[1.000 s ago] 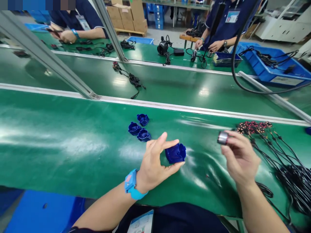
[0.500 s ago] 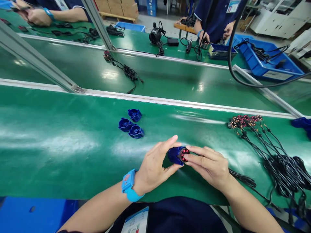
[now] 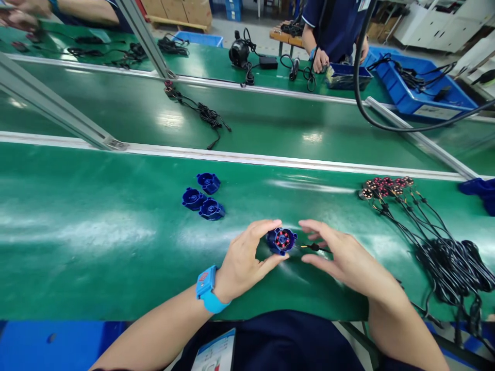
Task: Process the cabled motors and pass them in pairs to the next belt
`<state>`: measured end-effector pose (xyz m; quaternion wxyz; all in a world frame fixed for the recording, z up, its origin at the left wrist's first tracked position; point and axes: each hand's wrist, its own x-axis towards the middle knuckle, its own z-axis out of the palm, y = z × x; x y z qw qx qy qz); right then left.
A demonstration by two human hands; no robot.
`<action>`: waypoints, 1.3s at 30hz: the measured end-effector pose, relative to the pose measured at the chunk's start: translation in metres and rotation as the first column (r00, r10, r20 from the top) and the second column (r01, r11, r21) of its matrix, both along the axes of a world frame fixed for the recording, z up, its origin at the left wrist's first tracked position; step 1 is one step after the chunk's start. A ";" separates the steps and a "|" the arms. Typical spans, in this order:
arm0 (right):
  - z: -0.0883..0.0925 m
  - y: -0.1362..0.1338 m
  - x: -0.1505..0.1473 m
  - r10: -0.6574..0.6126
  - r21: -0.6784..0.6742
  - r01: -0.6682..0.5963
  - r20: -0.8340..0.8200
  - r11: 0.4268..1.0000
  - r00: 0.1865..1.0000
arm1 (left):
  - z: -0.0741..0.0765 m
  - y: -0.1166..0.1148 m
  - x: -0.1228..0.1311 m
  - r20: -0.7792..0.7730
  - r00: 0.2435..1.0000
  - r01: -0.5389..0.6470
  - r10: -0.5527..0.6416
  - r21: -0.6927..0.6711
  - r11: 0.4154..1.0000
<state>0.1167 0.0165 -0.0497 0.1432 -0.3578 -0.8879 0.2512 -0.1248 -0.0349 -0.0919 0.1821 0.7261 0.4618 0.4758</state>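
Between thumb and fingers, my left hand [image 3: 247, 255] grips a blue plastic motor housing [image 3: 274, 242]. Seated inside its open face is a round stator with red coils [image 3: 283, 239]. A black cable [image 3: 315, 248] with thin yellowish leads runs from the housing toward my right hand [image 3: 344, 257]. That hand is open beside it, its fingers apart, and whether it touches the cable I cannot tell. Several more blue housings [image 3: 212, 208] rest on the green bench to the left, open sides up.
Several wired stators [image 3: 386, 186] lie at right, their black cables [image 3: 441, 268] bundled below. Blue parts [image 3: 479, 188] sit at the right edge. A metal rail [image 3: 232, 158] crosses behind. Beyond it are another cable bundle [image 3: 209, 114], a blue bin [image 3: 425, 90] and a co-worker's hand [image 3: 320, 61].
The stator has gone from the housing's mouth to inside it. My right hand has let go of the stator, drawn back to the right and spread its fingers. The housing's open face has turned upward.
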 end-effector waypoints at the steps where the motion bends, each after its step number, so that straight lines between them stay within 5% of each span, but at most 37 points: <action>1: 0.003 0.002 0.004 0.007 -0.032 -0.005 0.057 0.999 0.998 | 0.000 0.001 0.000 0.004 1.000 0.000 0.000 0.011 1.000; 8: 0.006 -0.003 -0.018 -0.039 0.172 0.052 -0.078 0.984 0.996 | -0.006 0.007 -0.002 -0.123 0.992 -0.030 0.042 0.093 0.995; 11: -0.005 0.001 -0.024 -0.049 0.203 0.049 -0.003 0.978 0.999 | -0.014 0.012 -0.005 -0.260 0.965 0.030 -0.034 -0.017 0.999; 21: -0.018 0.018 -0.022 -0.103 0.057 0.109 -0.100 0.992 0.990 | -0.015 0.022 -0.013 -0.467 0.881 0.020 -0.080 -0.131 0.991; 30: -0.028 0.020 -0.025 -0.097 0.095 0.122 -0.233 0.988 0.968 | -0.013 0.024 -0.015 -0.409 0.873 0.203 -0.264 -0.188 0.961; 39: -0.038 0.011 -0.036 -0.049 0.308 0.125 -0.246 0.943 0.968 | -0.014 0.025 -0.014 -0.504 0.862 -0.034 -0.053 -0.163 0.986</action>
